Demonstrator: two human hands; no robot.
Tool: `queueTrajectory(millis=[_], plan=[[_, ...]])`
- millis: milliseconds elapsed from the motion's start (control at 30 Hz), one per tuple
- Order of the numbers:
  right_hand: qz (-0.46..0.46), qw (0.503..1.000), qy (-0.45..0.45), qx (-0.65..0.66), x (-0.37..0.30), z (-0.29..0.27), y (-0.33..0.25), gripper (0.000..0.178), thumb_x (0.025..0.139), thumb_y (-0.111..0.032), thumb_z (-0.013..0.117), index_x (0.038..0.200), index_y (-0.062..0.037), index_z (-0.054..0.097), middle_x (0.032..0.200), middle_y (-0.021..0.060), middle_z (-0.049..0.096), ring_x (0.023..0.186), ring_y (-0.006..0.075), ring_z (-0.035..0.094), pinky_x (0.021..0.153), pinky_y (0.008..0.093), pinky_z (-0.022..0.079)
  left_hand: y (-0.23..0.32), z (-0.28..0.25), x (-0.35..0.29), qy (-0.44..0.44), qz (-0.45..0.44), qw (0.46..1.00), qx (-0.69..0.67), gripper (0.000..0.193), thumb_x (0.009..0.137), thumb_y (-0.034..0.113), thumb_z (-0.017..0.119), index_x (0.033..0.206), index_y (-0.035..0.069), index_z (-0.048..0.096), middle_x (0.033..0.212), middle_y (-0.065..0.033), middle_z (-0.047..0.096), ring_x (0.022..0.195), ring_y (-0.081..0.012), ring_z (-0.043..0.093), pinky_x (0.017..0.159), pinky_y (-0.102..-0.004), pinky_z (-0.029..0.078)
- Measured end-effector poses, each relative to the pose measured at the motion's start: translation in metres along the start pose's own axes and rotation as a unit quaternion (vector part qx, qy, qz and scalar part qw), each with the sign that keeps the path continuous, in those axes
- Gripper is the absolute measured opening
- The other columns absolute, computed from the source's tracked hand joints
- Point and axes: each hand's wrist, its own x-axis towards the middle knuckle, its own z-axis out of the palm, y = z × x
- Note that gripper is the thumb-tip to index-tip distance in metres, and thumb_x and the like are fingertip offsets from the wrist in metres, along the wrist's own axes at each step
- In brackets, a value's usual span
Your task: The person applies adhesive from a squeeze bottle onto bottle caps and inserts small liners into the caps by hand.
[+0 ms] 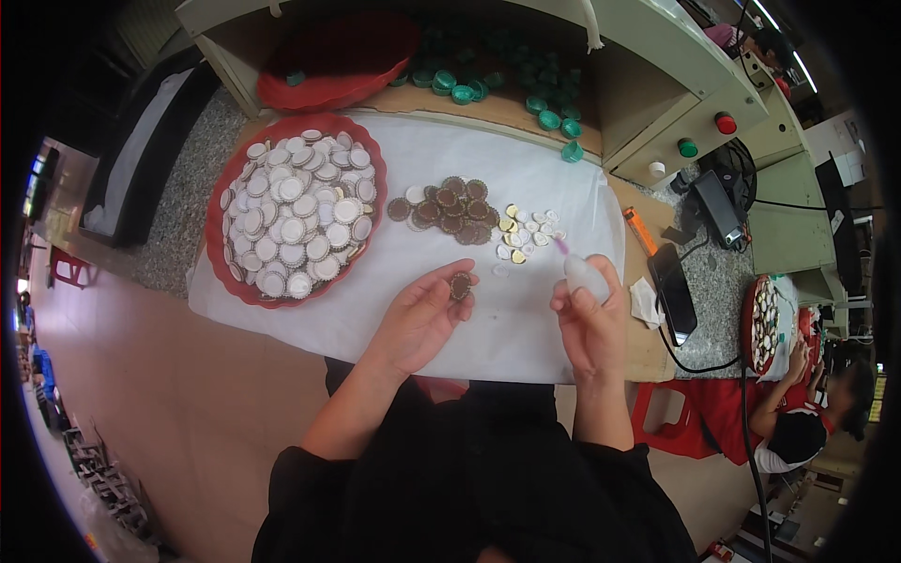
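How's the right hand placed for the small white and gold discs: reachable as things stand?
Probably yes: the right hand is near the small discs, with only the squeeze bottle it holds in the way. Grasping them while holding that would likely be awkward.

White sheet [507, 349] is lying open between the left hand [419, 321] and the right hand [591, 324], giving a lane across. Ahead of the left hand, a brown disc heap [452, 208] is blocking the way; leftward, a red tray [379, 174] is walling things off. Small discs [541, 238] are cluttering space ahead-left of the right hand; a phone [674, 293] is crowding its right.
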Motion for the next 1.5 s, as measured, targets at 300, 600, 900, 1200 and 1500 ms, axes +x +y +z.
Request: queueTrajectory(millis=[300, 600, 900, 1200, 1500], plan=[[0.036, 0.964, 0.023, -0.263, 0.027, -0.009, -0.02, 0.027, 0.064, 0.004, 0.064, 0.084, -0.0044, 0.048, 0.084, 0.0045, 0.058, 0.079, 0.0106, 0.055, 0.071, 0.0225, 0.042, 0.001, 0.002, -0.001, 0.012, -0.005, 1.0, 0.015, 0.04, 0.085, 0.019, 0.049, 0.116, -0.004, 0.04, 0.102, -0.008, 0.05, 0.085, -0.0143, 0.048, 0.075, -0.0256, 0.039], [-0.035, 0.727, -0.142, -0.671, 0.073, -0.01, -0.014, 0.011, 0.066, -0.011, 0.064, 0.075, -0.0038, 0.063, 0.067, 0.0053, 0.057, 0.064, 0.013, 0.053, 0.061, 0.0234, 0.041, 0.002, 0.004, -0.001, 0.019, -0.015, 1.0, 0.011, 0.04, 0.085, 0.019, 0.048, 0.116, -0.004, 0.04, 0.101, -0.0083, 0.05, 0.084, -0.0141, 0.048, 0.075, -0.0257, 0.039], [-0.052, 0.593, -0.272, -0.756, 0.086, -0.001, -0.017, 0.014, 0.065, -0.014, 0.064, 0.079, -0.0122, 0.065, 0.073, 0.0038, 0.059, 0.071, 0.0211, 0.054, 0.062, 0.0284, 0.042, 0.003, 0.002, -0.002, 0.01, -0.021, 1.0, 0.004, 0.04, 0.085, 0.02, 0.048, 0.116, -0.004, 0.04, 0.1, -0.0082, 0.05, 0.084, -0.0142, 0.048, 0.076, -0.0258, 0.039], [0.133, 0.916, -0.007, -0.379, 0.051, 0.009, -0.008, 0.015, 0.065, -0.004, 0.069, 0.076, 0.0007, 0.061, 0.069, 0.0054, 0.058, 0.062, 0.0116, 0.054, 0.06, 0.0219, 0.043, 0.002, 0.004, -0.001, 0.021, -0.011, 1.0, 0.009, 0.04, 0.086, 0.02, 0.045, 0.118, -0.003, 0.038, 0.103, -0.0091, 0.051, 0.085, -0.0148, 0.049, 0.075, -0.0263, 0.04], [0.219, 0.958, 0.069, -0.169, 0.003, 0.035, 0.028, 0.01, 0.07, -0.005, 0.064, 0.077, 0.0009, 0.06, 0.067, 0.0066, 0.059, 0.057, 0.0102, 0.049, 0.051, 0.0225, 0.038, -0.001, 0.006, 0.0, 0.014, -0.011, 0.999, 0.047, 0.042, 0.086, 0.026, 0.044, 0.115, -0.004, 0.04, 0.092, -0.0084, 0.055, 0.076, -0.0132, 0.05, 0.065, -0.0242, 0.041]])
